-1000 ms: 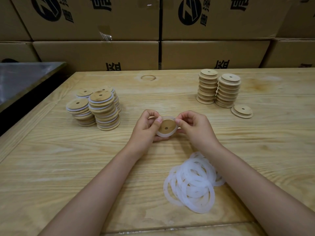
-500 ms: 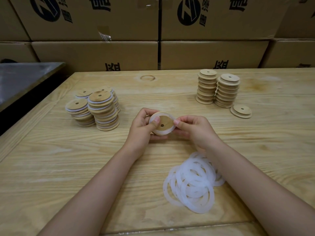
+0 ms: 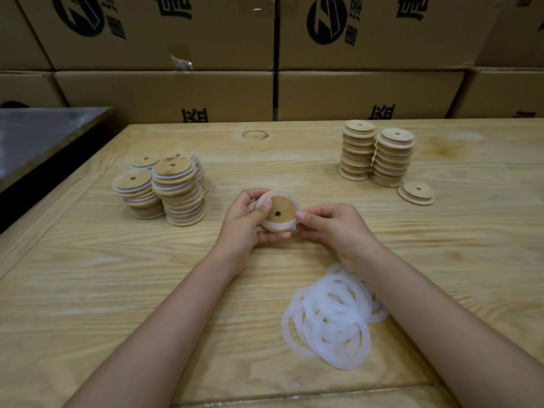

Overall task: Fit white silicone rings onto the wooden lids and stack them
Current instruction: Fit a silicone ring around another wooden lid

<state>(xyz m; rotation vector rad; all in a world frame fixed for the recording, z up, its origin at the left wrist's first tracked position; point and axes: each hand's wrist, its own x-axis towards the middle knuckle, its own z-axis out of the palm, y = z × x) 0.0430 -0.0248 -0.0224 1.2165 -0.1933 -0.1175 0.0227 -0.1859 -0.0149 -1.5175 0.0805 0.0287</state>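
While I hold this lid point(image 3: 279, 212) up over the table point(image 3: 117, 290), roughly in the middle between the piles, my left hand point(image 3: 247, 222) is curled round its left side, thumb across the rim and fingers behind it. My right hand point(image 3: 332, 228) pinches the right edge, just where the ring point(image 3: 278, 226) sits. The ring shows white all round the raised wooden face, so I judge it is on or very nearly on. Whether it lies flat at every point I cannot tell from here.

Off to my left stand the finished stacks point(image 3: 176, 189), leaning a little, with white bands showing between the wooden layers. A good share of the work looks done.

Far to my right, well apart from my hands, two stacks of bare lids point(image 3: 376, 154) wait with no white on them, and a single lid point(image 3: 416, 193) lies just beside them. The loose rings point(image 3: 329, 316) lie in a heap by my right forearm, so I am not short of them.

I reckon what is left for this piece is a last press round the edge and a place on a finished stack. After that, every bare lid on the right needs its ring.
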